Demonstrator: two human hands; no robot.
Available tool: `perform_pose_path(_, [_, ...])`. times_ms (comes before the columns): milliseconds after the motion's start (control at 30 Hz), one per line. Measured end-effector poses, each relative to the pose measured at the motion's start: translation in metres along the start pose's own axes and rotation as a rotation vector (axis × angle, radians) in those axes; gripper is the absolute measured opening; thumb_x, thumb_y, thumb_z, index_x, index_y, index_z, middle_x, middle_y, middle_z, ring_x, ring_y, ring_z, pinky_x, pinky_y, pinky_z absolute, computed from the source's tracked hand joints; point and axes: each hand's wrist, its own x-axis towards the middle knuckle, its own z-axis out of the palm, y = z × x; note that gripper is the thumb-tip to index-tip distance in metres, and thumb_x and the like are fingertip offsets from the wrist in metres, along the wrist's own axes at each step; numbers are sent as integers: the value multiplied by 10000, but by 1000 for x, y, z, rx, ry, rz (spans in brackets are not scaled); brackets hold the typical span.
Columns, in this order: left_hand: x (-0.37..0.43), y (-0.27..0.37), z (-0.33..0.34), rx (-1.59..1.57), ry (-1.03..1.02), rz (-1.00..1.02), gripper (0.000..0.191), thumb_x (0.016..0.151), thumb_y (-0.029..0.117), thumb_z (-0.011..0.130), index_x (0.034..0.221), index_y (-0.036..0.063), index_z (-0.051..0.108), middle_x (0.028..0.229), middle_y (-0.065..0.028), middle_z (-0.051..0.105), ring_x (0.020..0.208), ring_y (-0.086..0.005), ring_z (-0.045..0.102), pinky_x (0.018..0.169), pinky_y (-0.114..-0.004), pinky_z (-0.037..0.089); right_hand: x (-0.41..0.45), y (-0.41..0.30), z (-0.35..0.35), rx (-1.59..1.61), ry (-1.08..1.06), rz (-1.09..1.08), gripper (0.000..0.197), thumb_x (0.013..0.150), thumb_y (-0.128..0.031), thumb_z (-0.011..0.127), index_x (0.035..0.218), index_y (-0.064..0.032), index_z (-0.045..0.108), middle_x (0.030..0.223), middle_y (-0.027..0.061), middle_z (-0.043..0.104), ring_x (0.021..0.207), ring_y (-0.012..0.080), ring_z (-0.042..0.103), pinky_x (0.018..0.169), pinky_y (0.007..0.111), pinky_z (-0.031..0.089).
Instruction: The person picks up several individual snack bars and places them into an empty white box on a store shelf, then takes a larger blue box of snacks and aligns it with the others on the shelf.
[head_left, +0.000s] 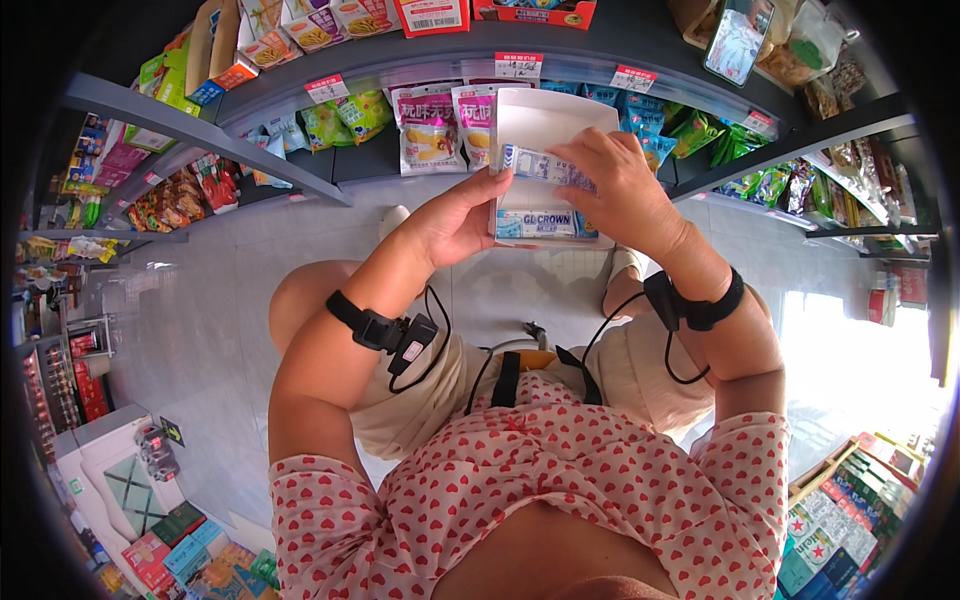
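Note:
My left hand (465, 221) grips the left side of an open white cardboard box (556, 109), its thumb on the box's edge. Inside the box, a blue-and-white packet (544, 224) lettered "GL CROWN" lies across the lower end. Above it, my right hand (615, 180) holds the right part of a slim white packet with blue-purple print (536, 165) between thumb and fingers. This packet lies slanted over the box opening, its left end near my left thumb. What lies beneath my right hand is hidden.
Directly ahead, a dark shelf (364, 159) holds snack bags (429, 131) behind the box. Small cartons (315, 30) stand on the shelf above, with a phone (739, 39) at its right. Grey shelf uprights (202, 135) flank both sides. Stacked drink cartons (825, 525) stand at the lower right.

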Motion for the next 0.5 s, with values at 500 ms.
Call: perform_pose_path(500, [-1, 2, 2, -16, 4, 15, 663, 944, 421, 679, 1447, 73, 421, 1371, -136, 578, 1239, -333, 598, 994, -547, 526, 15, 9, -31, 1543, 38, 572, 345, 955, -43, 485, 1279, 68, 520, 1292, 208, 597, 1148, 342, 650, 919, 402, 603])
